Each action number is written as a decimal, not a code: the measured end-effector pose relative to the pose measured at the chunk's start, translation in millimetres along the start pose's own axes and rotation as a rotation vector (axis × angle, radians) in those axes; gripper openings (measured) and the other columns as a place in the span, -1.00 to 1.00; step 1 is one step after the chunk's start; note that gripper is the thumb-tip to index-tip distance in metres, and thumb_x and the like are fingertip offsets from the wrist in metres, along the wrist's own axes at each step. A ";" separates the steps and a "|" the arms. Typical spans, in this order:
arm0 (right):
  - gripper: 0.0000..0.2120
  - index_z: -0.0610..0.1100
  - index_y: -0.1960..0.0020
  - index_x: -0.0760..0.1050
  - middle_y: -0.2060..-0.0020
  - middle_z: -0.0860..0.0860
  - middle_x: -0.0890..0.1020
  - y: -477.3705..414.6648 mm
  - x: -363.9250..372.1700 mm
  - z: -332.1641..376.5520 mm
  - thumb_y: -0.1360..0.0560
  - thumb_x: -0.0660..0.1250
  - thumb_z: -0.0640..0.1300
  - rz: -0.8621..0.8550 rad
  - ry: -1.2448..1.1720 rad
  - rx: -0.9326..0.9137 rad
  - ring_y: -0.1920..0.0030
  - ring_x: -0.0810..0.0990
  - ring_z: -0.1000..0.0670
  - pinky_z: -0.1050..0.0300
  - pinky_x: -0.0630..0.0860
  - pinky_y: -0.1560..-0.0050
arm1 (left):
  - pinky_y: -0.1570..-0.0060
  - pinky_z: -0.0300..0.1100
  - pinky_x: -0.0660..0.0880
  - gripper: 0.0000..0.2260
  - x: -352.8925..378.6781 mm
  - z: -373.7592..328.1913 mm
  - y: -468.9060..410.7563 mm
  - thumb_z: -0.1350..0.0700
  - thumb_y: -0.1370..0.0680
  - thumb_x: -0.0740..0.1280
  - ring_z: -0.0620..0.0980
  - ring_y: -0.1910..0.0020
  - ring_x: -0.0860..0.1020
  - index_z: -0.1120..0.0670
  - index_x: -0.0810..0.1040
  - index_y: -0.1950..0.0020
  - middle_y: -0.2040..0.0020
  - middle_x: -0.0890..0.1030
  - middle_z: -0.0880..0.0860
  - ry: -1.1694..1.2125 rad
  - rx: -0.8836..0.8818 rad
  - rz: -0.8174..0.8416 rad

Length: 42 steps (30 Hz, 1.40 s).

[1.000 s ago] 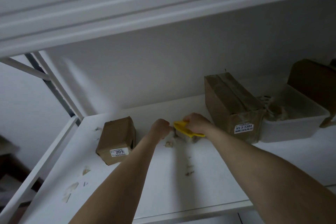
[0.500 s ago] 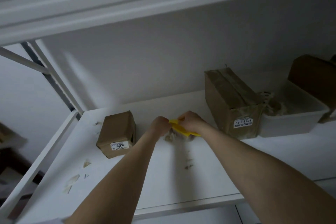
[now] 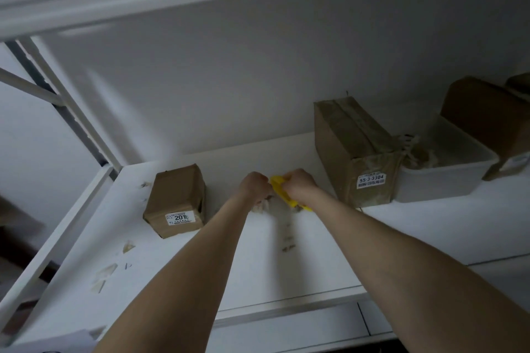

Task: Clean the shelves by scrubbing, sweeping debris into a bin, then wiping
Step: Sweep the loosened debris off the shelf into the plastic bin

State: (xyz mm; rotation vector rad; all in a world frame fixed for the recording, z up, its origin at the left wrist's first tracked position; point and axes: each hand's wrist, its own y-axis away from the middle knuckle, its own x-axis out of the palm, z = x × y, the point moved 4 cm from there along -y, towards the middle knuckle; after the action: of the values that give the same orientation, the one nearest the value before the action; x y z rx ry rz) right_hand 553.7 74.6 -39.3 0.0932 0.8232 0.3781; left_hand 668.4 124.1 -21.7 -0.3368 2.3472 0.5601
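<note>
Looks like the scrub step. Right hand [image 3: 298,185] has its fingers curled round a yellow tool [image 3: 279,190], worked at mid-shelf [image 3: 401,232], with debris [image 3: 261,206] clumped just under it. Left hand [image 3: 255,188] is fisted just beside the tool's 9 o'clock end; can't tell if it grips anything. Small box [image 3: 175,200] at 9 o'clock of the hands, big box [image 3: 352,152] at 3, and the tub [image 3: 447,180] beyond is likely the bin. Next: loosen the clump, collect the scraps [image 3: 106,272] at 7 o'clock, sweep toward the tub. Wipe not yet done.
</note>
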 end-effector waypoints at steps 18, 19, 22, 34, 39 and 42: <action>-0.67 -0.17 -0.24 0.51 -0.18 -0.18 0.57 18.3 10.8 4.5 -0.55 0.19 -0.05 0.000 0.123 0.089 -0.04 0.59 -0.17 0.13 0.51 0.12 | 0.01 -0.09 0.55 -0.83 -1.7 -7.5 10.9 0.30 -0.54 0.17 0.14 0.09 0.58 0.22 0.54 0.15 -0.03 0.60 0.25 -0.110 0.048 -0.030; -0.62 -0.13 -0.31 0.45 -0.27 -0.16 0.48 19.0 5.1 9.6 -0.56 0.17 0.01 -0.046 0.218 0.072 -0.21 0.50 -0.19 0.08 0.47 -0.07 | -0.06 -0.10 0.52 -0.81 -10.7 -3.8 10.2 0.28 -0.56 0.17 0.16 -0.04 0.57 0.26 0.56 -0.03 -0.14 0.57 0.24 -0.119 0.042 -0.051; -0.64 -0.07 -0.32 0.44 -0.29 -0.13 0.42 24.5 -7.9 46.2 -0.59 0.15 0.03 -0.232 0.265 -0.061 -0.31 0.38 -0.18 0.02 0.39 -0.22 | -0.23 -0.13 0.38 -0.67 -45.5 12.7 6.1 0.25 -0.56 0.12 0.16 -0.31 0.42 0.26 0.43 -0.31 -0.33 0.46 0.21 -0.197 0.018 -0.213; -0.77 -0.19 0.22 0.39 0.34 -0.07 0.49 45.0 120.0 136.1 -0.58 0.27 -0.14 0.370 -0.360 0.000 0.42 0.51 -0.02 0.20 0.50 0.52 | -0.31 0.05 0.26 -0.48 -151.5 130.0 -3.9 -0.02 -0.49 0.27 0.15 -0.36 0.31 0.11 0.30 -0.41 -0.36 0.38 0.15 -0.202 -0.480 -0.444; -0.74 -0.22 -0.04 0.53 0.10 -0.12 0.61 39.7 118.6 141.7 -0.52 0.34 -0.02 0.324 -0.505 -0.014 0.19 0.59 -0.09 0.06 0.56 0.28 | -0.14 -0.01 0.44 -0.59 -149.5 128.0 -19.5 0.05 -0.45 0.25 0.20 -0.16 0.50 0.12 0.45 -0.28 -0.17 0.54 0.17 -0.021 -0.357 -0.427; -0.59 -0.20 -0.23 0.49 -0.07 -0.12 0.62 25.1 67.3 133.6 -0.49 0.32 0.03 0.033 -0.433 -0.105 0.01 0.62 -0.12 0.01 0.60 0.04 | -0.13 0.03 0.51 -0.59 -137.7 77.1 -17.9 0.08 -0.47 0.23 0.20 -0.13 0.52 0.14 0.41 -0.31 -0.17 0.53 0.20 0.125 -0.122 -0.402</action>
State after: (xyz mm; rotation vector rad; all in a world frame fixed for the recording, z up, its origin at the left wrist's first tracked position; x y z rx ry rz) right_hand 685.5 131.0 10.3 0.0871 0.3737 0.4126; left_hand 819.3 157.3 15.1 -0.8986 2.2772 0.4958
